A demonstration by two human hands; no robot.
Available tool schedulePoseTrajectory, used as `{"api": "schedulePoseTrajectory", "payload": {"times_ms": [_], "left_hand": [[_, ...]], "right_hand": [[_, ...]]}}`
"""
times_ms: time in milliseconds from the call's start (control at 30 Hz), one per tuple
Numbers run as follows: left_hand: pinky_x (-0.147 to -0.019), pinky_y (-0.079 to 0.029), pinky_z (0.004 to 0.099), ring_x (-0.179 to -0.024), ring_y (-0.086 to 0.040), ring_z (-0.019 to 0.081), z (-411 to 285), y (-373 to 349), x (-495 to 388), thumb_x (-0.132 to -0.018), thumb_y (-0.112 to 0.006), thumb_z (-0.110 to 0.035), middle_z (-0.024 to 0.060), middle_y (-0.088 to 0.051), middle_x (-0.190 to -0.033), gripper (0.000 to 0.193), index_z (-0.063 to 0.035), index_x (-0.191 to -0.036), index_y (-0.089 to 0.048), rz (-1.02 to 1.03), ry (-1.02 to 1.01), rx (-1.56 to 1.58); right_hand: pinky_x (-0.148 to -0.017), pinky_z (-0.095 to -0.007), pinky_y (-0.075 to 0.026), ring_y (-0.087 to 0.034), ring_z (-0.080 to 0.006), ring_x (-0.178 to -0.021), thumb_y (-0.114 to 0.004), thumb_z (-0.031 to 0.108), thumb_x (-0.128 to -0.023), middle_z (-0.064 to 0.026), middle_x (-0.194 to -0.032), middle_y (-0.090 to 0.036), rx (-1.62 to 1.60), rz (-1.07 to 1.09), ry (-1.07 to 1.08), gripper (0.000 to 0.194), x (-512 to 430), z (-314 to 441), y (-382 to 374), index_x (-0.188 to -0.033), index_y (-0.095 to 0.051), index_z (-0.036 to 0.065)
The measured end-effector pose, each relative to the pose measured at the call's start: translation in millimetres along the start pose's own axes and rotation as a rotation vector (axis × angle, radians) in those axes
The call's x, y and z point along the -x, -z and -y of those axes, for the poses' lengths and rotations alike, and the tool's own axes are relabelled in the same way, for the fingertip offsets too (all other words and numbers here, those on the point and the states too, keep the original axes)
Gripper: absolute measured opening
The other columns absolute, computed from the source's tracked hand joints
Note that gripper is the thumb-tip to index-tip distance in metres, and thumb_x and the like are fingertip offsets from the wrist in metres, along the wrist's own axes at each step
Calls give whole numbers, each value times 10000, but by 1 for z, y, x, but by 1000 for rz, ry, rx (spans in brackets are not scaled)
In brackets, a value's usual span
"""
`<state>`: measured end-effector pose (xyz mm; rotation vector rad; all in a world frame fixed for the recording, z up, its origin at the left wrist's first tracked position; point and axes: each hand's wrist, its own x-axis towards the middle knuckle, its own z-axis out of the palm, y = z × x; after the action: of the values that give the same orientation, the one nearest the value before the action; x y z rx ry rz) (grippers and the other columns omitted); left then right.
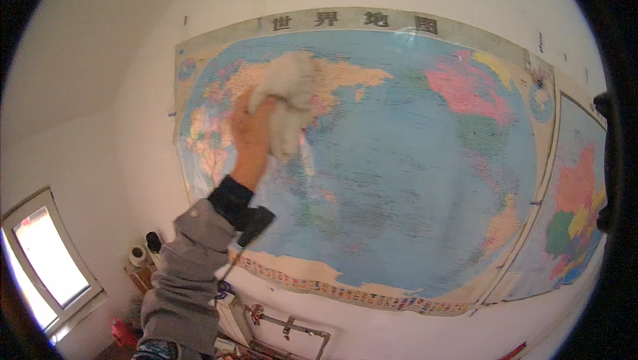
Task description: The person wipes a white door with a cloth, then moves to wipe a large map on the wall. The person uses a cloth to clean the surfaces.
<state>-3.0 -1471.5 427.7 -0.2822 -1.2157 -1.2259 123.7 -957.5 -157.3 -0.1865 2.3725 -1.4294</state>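
A large world map (389, 160) with a printed heading hangs on the pale wall before me. My left hand (251, 135) is raised against its upper left part and grips a white cloth (289, 86), which is blurred and covers my fingers. Part of the cloth hangs down beside the palm. A dark cuff and a grey sleeve (189, 270) cover the arm, with a small black device (256, 225) at the wrist. My right hand is out of view.
A second map (573, 210) hangs at the right. Below the world map run metal pipes (294, 326) with a red valve handle (256, 313). A window (50, 255) is at the lower left, with a white roll (137, 254) and a red object (123, 332) near it.
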Motion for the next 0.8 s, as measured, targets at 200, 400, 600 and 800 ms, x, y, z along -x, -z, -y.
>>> {"api": "schedulePoseTrajectory", "payload": {"times_ms": [200,400,600,800], "left_hand": [[-866,-520,357,-997,-633,216,43,198,-63,-936,-657,-193,103,-677,-1122,378,-11,-1265,-611,-265,156,-147],[-844,-550,358,-1043,-636,224,-24,147,4,-941,-686,-216,120,-617,-1227,537,-13,-1399,-493,-74,185,0],[-936,-518,333,-1108,-610,221,-69,-18,85,-945,-709,-249,136,-609,-1285,531,8,-1373,-527,113,30,12],[-1015,-460,326,-1209,-547,206,-85,-206,189,-926,-715,-169,126,-575,-1373,490,-12,-1364,-563,304,-193,113]], "right_hand": [[-836,-418,-516,-574,-227,-1051,-664,211,-980,-92,-1193,-596,5,64,87,368,-14,51,-41,-1312,-548,100],[-844,-423,-518,-575,-231,-1063,-667,212,-979,-95,-1205,-596,-38,-39,31,384,24,27,-36,-1325,-542,100],[-852,-427,-521,-576,-235,-1074,-670,214,-978,-99,-1217,-595,-102,-198,-154,400,102,-46,-7,-1337,-536,100],[-861,-432,-523,-577,-239,-1086,-673,216,-976,-103,-1229,-595,-208,-376,-309,416,189,-126,17,-1350,-530,99]]}}
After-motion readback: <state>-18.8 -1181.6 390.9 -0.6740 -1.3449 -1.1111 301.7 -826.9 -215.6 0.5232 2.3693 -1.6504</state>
